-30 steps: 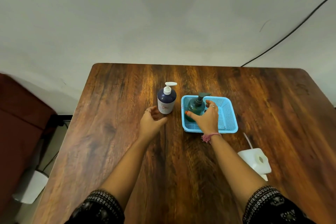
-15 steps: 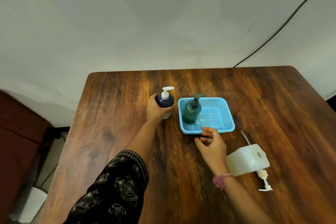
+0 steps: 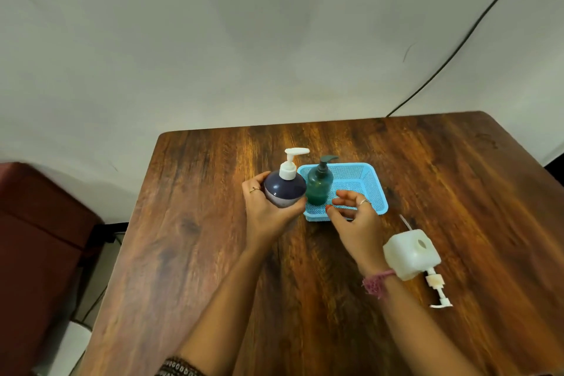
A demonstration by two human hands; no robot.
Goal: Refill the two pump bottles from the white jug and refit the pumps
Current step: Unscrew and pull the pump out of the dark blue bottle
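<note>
**A:** So where were your hands at that moment?

**B:** Your left hand (image 3: 268, 217) had its fingers wrapped round the dark blue bottle (image 3: 284, 191), white pump (image 3: 291, 163) on top, just at 9 o'clock of the blue basket (image 3: 374, 189). Your right hand (image 3: 355, 223) hovered at the basket's near rim, fingers loosely spread, gripping nothing.

**A:** And the rest?

**B:** The green bottle (image 3: 319, 186) stood upright in the basket's left end, pump fitted. The white jug (image 3: 412, 253) lay at 4 o'clock of the basket on the wooden table (image 3: 183, 253), its own pump (image 3: 438, 290) pointing toward you.
</note>
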